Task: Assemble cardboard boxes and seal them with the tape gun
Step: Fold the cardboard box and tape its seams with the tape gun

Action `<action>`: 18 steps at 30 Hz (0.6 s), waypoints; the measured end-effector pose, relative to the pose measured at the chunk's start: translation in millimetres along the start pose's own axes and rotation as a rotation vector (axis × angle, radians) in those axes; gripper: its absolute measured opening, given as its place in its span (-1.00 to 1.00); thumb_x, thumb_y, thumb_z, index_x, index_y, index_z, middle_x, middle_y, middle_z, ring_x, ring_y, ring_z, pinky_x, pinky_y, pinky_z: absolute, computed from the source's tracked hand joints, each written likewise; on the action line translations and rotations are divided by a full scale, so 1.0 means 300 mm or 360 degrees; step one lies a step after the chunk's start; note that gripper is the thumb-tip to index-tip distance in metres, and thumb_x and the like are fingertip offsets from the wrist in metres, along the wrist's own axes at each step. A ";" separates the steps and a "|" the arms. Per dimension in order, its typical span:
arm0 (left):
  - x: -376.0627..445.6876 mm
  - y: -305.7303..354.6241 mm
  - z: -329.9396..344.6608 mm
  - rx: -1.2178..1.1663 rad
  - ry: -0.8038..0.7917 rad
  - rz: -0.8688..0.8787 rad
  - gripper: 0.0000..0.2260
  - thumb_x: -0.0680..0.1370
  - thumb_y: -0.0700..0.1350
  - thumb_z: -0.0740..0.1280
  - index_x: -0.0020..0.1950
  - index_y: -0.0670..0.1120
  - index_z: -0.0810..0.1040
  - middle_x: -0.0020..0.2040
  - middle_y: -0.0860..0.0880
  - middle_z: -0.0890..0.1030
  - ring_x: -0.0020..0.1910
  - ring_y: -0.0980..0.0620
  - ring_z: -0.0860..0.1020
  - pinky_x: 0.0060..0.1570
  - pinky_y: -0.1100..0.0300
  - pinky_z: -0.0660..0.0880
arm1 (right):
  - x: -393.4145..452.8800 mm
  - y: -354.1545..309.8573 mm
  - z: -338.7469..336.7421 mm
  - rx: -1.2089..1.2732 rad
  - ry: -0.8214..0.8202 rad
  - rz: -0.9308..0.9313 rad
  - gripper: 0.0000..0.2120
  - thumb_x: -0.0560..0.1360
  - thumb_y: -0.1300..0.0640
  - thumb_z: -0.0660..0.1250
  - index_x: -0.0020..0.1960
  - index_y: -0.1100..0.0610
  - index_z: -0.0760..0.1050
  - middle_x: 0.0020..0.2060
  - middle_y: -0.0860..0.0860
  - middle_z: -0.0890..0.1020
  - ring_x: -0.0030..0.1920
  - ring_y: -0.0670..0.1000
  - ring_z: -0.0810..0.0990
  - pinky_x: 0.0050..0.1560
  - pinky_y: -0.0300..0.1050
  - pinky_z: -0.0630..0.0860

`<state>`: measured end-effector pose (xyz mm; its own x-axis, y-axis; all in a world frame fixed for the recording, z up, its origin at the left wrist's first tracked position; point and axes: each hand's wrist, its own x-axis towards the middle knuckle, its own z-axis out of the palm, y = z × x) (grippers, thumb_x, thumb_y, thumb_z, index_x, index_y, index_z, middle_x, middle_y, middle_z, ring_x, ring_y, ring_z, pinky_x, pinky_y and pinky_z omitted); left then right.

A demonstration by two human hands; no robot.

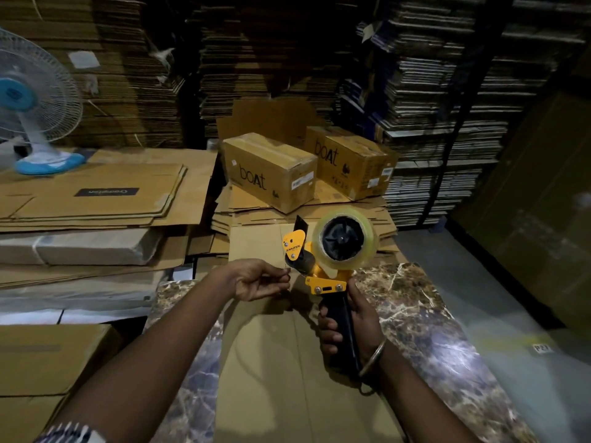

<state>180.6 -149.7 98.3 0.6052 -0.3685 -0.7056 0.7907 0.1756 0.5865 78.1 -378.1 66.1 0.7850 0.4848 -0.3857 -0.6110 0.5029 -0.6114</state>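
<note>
Stacked cardboard fills the background; above the marble desk, the right hand keeps a clenched grip on the tape gun while the left hand pinches at its tape end.

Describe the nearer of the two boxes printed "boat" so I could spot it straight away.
Look past the marble table to the low pile of flat cardboard behind it, where two closed boxes sit. The nearer box is the left one, turned so a corner faces the camera. Unlike the far box, it has a white label on its right end and clear tape along its top.
</note>
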 end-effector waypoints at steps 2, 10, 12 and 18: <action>0.019 0.047 -0.009 0.0246 0.0103 -0.0041 -0.87 0.57 -0.31 0.31 -0.13 -0.28 0.62 -0.22 -0.17 0.67 -0.33 -0.03 0.68 -0.31 0.20 0.64 | 0.006 0.003 0.014 -0.0082 0.0057 -0.0030 -0.30 0.45 -0.47 0.12 -0.19 0.21 0.51 -0.44 0.02 0.36 -0.55 -0.04 0.34 -0.49 -0.22 0.28; 0.121 0.207 0.001 0.1023 0.0378 0.0003 -0.78 0.62 -0.19 0.28 -0.22 -0.21 0.55 -0.25 -0.18 0.62 -0.36 0.00 0.62 -0.46 0.24 0.57 | 0.054 0.011 0.104 -0.0359 0.0327 -0.0040 -0.37 0.40 -0.47 0.18 -0.18 0.14 0.45 -0.41 0.00 0.37 -0.49 -0.04 0.28 -0.44 -0.19 0.22; 0.160 0.241 -0.002 0.1232 0.0473 0.0138 -0.77 0.58 -0.17 0.34 -0.27 -0.19 0.56 -0.25 -0.19 0.62 -0.38 -0.04 0.61 -0.40 0.19 0.58 | 0.080 0.011 0.121 -0.0363 0.0410 -0.0061 -0.37 0.37 -0.48 0.19 -0.23 0.13 0.47 -0.42 0.01 0.37 -0.49 -0.03 0.27 -0.44 -0.19 0.22; 0.258 0.357 0.022 0.1786 0.0742 0.0532 -0.92 0.50 -0.28 0.36 -0.20 -0.23 0.56 -0.26 -0.19 0.52 -0.28 -0.10 0.52 -0.27 0.11 0.46 | 0.163 0.006 0.139 -0.0343 0.0579 -0.0105 -0.34 0.39 -0.54 0.18 -0.25 0.10 0.47 -0.42 0.00 0.38 -0.50 -0.02 0.26 -0.43 -0.16 0.19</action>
<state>311.5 -165.4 109.1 0.9159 -0.0594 -0.3969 0.2178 -0.7572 0.6159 111.0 -323.8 75.1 0.8302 0.1529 -0.5361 -0.5533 0.3446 -0.7584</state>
